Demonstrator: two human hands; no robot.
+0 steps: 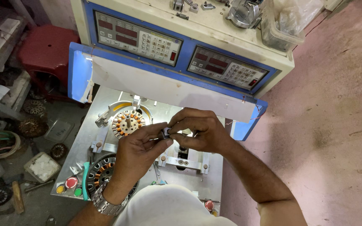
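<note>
- Workshop setting: pink concrete floor [336, 104] on the right, cluttered shelves and scattered stator cores on the left, with a metal surface [214, 171] of a winding machine in the middle.
- Nearest the viewer: left hand [141, 146], with a metal wristwatch [103, 204] on the wrist, curled with thumb and fingers closed on a small dark part [166, 132].
- Right hand [200, 132] meets it from the other side, fingertips pinching the same small dark part; both hands hover above the surface.
- Below the left wrist: a wound stator [101, 172] lying on the surface, beside red, yellow and green push buttons [71, 183].
- Just beyond the hands: a second stator with copper coils [127, 123] seated on the machine's spindle.
- Farthest: a white shield plate [168, 90], then a blue-framed control panel [181, 52] with two keypads and red displays.
</note>
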